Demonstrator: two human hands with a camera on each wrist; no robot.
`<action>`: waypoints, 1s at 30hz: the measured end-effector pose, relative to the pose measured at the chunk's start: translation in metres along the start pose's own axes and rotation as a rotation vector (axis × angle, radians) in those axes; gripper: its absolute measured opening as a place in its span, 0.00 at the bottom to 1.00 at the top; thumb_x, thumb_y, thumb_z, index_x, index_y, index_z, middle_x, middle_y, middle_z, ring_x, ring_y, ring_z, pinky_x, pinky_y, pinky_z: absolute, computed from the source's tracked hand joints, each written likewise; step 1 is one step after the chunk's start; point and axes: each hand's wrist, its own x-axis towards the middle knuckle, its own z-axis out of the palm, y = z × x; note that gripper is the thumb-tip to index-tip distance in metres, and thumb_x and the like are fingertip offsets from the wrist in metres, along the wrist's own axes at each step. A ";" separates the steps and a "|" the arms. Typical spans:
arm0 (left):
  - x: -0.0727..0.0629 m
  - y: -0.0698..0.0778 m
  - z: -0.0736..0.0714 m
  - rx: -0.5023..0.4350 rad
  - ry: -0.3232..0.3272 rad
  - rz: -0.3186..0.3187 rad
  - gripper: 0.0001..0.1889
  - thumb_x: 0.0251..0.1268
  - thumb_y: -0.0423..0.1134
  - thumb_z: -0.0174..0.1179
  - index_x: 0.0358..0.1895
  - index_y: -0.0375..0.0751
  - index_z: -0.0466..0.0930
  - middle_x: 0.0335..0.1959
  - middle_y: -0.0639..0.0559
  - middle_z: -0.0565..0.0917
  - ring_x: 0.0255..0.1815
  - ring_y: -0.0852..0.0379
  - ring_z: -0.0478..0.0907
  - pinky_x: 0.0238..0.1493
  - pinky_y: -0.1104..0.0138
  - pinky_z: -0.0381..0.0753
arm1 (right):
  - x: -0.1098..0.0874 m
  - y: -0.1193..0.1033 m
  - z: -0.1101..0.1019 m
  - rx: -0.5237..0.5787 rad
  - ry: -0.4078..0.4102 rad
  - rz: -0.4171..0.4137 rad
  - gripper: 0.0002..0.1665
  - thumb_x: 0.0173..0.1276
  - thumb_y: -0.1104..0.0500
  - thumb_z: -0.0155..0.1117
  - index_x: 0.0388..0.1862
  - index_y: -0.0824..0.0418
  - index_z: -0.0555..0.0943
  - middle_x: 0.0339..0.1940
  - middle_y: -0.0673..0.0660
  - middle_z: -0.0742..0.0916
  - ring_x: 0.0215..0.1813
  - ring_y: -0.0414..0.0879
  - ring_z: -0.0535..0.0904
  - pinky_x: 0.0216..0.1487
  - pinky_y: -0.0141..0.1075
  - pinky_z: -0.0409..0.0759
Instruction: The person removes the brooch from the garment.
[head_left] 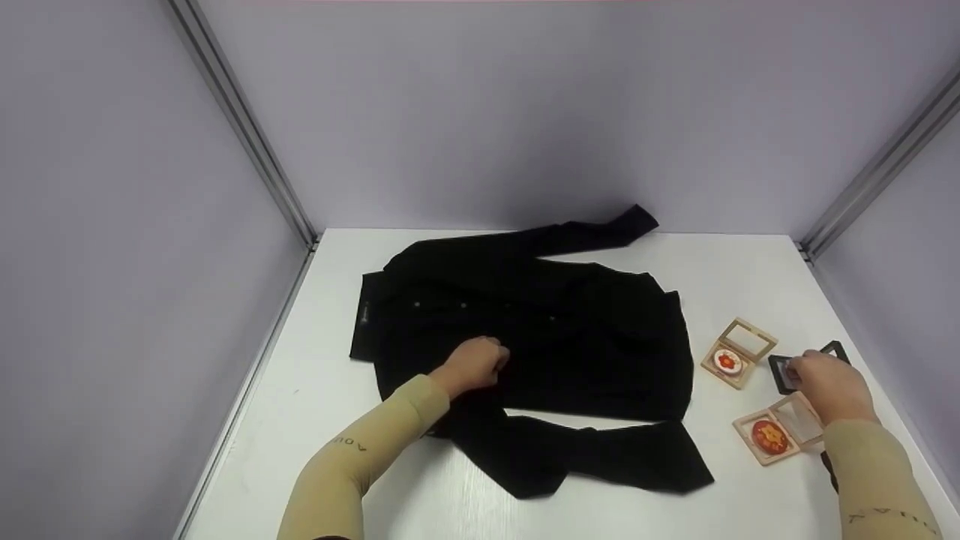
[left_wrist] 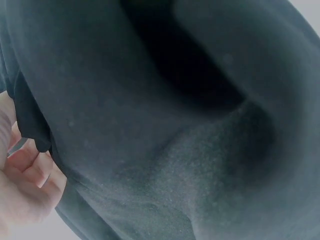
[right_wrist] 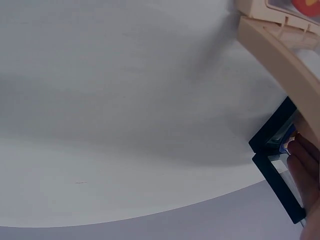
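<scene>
A black long-sleeved shirt (head_left: 600,337) lies spread on the white table with its collar to the left. My left hand (head_left: 472,362) grips its cloth near the lower edge, by the nearer sleeve. In the left wrist view, curled fingers (left_wrist: 37,170) show at the left, against a raised fold of dark cloth (left_wrist: 125,150). My right hand (head_left: 832,386) is at an open black case (head_left: 781,377) on the right. The right wrist view shows its fingertips (right_wrist: 295,147) at a small blue-edged round piece (right_wrist: 287,138) inside; whether they pinch it is hidden.
Two open light-wood cases stand near my right hand: one holds a white disc with a red flower (head_left: 727,362), the other a red disc with a yellow flower (head_left: 769,437). Something dark (head_left: 828,466) shows beside the right sleeve. Pale panels (head_left: 525,112) enclose the table.
</scene>
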 end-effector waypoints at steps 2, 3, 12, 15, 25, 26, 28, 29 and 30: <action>-0.001 0.001 0.000 0.003 -0.006 0.000 0.08 0.50 0.26 0.70 0.31 0.44 0.84 0.32 0.50 0.85 0.32 0.52 0.81 0.39 0.60 0.85 | 0.000 0.001 0.001 0.001 -0.024 0.010 0.06 0.57 0.73 0.76 0.27 0.65 0.87 0.23 0.61 0.84 0.28 0.60 0.85 0.36 0.58 0.86; -0.001 0.002 0.000 0.006 -0.011 -0.003 0.08 0.50 0.26 0.70 0.31 0.44 0.85 0.32 0.50 0.85 0.33 0.52 0.81 0.40 0.60 0.85 | 0.000 0.001 0.002 0.003 -0.030 0.012 0.07 0.58 0.73 0.75 0.27 0.64 0.87 0.23 0.60 0.84 0.28 0.60 0.84 0.37 0.58 0.86; 0.001 0.001 0.002 0.012 -0.023 -0.027 0.09 0.52 0.28 0.69 0.34 0.46 0.85 0.34 0.52 0.85 0.36 0.52 0.82 0.44 0.57 0.86 | 0.000 0.002 -0.002 0.011 -0.044 0.020 0.07 0.60 0.72 0.74 0.27 0.63 0.86 0.23 0.59 0.83 0.28 0.58 0.83 0.37 0.58 0.85; 0.002 0.001 0.001 0.020 -0.027 -0.028 0.09 0.52 0.28 0.70 0.35 0.46 0.86 0.34 0.51 0.85 0.37 0.52 0.83 0.45 0.57 0.86 | 0.000 0.002 -0.003 0.011 -0.021 0.007 0.07 0.59 0.74 0.73 0.28 0.64 0.87 0.23 0.60 0.83 0.28 0.59 0.84 0.37 0.59 0.86; 0.000 0.001 -0.003 0.061 -0.036 -0.030 0.07 0.51 0.32 0.72 0.31 0.47 0.83 0.32 0.53 0.83 0.36 0.52 0.80 0.39 0.59 0.81 | -0.002 0.004 -0.004 0.014 -0.004 -0.017 0.06 0.61 0.74 0.71 0.29 0.66 0.85 0.24 0.60 0.83 0.30 0.62 0.84 0.38 0.59 0.85; 0.000 0.002 -0.003 0.063 -0.035 -0.031 0.07 0.51 0.32 0.71 0.31 0.47 0.83 0.32 0.53 0.83 0.36 0.52 0.80 0.39 0.59 0.81 | -0.002 0.003 -0.005 0.017 -0.009 -0.014 0.06 0.60 0.73 0.72 0.29 0.66 0.85 0.24 0.60 0.83 0.30 0.61 0.84 0.38 0.59 0.84; -0.001 0.002 -0.004 0.061 -0.037 -0.035 0.07 0.51 0.32 0.71 0.31 0.47 0.83 0.33 0.53 0.82 0.37 0.52 0.80 0.40 0.59 0.80 | -0.002 0.003 -0.006 0.024 -0.018 -0.014 0.06 0.60 0.73 0.73 0.28 0.66 0.85 0.24 0.60 0.83 0.29 0.59 0.83 0.37 0.58 0.84; -0.002 0.003 -0.004 0.056 -0.038 -0.036 0.07 0.51 0.32 0.71 0.31 0.47 0.83 0.33 0.52 0.82 0.37 0.52 0.80 0.40 0.59 0.80 | -0.002 0.003 -0.006 0.027 -0.022 -0.014 0.05 0.60 0.73 0.74 0.28 0.66 0.86 0.24 0.59 0.83 0.29 0.58 0.83 0.36 0.57 0.84; -0.002 0.003 -0.005 0.053 -0.039 -0.037 0.07 0.51 0.31 0.71 0.31 0.47 0.83 0.33 0.52 0.82 0.37 0.51 0.80 0.40 0.59 0.80 | -0.002 0.003 -0.006 0.029 -0.024 -0.014 0.05 0.59 0.72 0.74 0.29 0.66 0.86 0.24 0.59 0.84 0.28 0.57 0.82 0.36 0.57 0.84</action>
